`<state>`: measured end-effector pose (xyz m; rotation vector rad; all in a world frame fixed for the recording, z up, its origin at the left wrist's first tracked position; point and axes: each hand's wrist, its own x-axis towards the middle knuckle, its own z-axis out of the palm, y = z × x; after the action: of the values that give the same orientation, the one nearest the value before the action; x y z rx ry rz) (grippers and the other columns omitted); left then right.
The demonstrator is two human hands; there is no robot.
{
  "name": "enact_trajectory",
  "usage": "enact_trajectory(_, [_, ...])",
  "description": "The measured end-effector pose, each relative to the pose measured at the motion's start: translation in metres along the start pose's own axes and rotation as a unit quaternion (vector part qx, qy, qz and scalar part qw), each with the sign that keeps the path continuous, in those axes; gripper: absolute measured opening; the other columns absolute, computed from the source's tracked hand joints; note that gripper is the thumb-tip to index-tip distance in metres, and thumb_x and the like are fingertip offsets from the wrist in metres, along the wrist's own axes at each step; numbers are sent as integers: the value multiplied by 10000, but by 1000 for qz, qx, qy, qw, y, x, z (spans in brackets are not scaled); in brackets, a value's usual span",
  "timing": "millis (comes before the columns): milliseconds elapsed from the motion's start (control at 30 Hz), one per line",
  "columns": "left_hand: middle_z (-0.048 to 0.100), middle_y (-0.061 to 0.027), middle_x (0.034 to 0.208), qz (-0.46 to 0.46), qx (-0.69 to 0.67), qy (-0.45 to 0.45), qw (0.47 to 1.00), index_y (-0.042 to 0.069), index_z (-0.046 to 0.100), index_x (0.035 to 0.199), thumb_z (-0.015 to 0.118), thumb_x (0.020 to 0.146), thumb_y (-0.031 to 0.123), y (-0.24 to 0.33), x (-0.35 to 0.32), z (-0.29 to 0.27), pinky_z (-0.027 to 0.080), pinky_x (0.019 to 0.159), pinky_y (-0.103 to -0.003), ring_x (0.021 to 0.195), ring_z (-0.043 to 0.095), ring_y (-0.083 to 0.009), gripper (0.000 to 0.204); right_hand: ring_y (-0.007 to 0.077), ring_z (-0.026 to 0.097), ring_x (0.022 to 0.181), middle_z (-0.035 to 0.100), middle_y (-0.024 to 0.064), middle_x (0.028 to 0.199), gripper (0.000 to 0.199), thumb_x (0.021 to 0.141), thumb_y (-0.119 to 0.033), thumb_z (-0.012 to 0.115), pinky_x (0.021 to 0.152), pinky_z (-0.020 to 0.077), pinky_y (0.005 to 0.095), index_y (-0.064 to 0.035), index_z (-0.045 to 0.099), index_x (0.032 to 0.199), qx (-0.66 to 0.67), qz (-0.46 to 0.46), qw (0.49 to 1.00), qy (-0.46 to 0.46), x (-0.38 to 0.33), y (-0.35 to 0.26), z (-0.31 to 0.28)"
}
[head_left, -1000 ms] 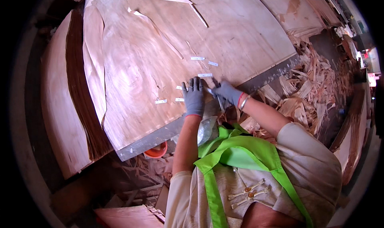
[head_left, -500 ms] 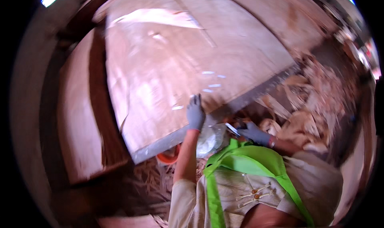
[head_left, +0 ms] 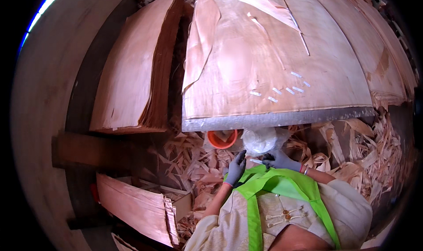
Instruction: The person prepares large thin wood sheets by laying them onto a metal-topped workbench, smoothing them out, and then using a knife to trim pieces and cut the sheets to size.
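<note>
My left hand, in a grey glove with dark fingertips, is in front of the green apron. Its fingers are pressed together; whatever may be between them is hidden. Just to the right, my right hand, gloved alike, grips a slim white strip that points toward the left hand. Beyond both hands lies a broad wood veneer sheet on a grey-edged table. Several small white strips are scattered near the sheet's front edge.
Under the table's edge are an orange bucket and a clear plastic bag with something white. Veneer scraps litter the floor. A tall veneer stack stands left, a smaller one nearer. A thin stick lies on the sheet.
My left hand has come off the veneer sheet and back beside my right hand at the apron. The view has turned, showing more of the floor and the left-hand stacks.
</note>
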<state>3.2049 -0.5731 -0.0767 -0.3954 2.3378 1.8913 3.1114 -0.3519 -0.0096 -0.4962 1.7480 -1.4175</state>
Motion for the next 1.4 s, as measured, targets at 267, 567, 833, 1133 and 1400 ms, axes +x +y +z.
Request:
enact_trajectory(267, [535,-49,1248,-24,-216,-82,973,-18,422,1328,561,867,11,29,-21,-184,416,914,-255,1097,494,-98,483,28,443,685,559,-34,730,140,834,-138,655,594,399,234,-4,619,858,22,-8,1000,11,138,-88,143])
enact_trajectory(567, [654,-33,955,-68,-221,83,969,-21,637,1065,561,881,47,-13,-26,-384,452,737,-225,831,570,-76,210,82,510,648,629,26,739,280,834,-272,671,630,452,286,-11,630,924,-50,-49,997,18,291,-103,314])
enact_trajectory(833, [633,-34,1012,-70,-196,7,978,-41,569,1184,574,879,49,12,59,-474,454,781,-221,876,562,-76,317,122,506,592,592,31,677,309,803,-308,692,589,446,320,-35,603,918,57,-67,993,76,377,-150,328])
enact_trajectory(1133, [578,-190,1178,199,188,-115,955,-24,565,1135,519,908,109,48,253,-528,462,870,-336,1032,591,-279,267,143,563,558,605,17,618,171,782,-209,640,534,456,304,-39,621,799,147,-68,951,263,512,-150,273])
enact_trajectory(1400, [336,-183,1425,420,545,-228,689,66,342,1380,545,835,364,67,429,-521,275,1046,-483,1287,346,-358,654,78,521,575,602,24,635,302,834,-313,659,548,428,281,-36,600,727,210,32,907,362,534,-162,215])
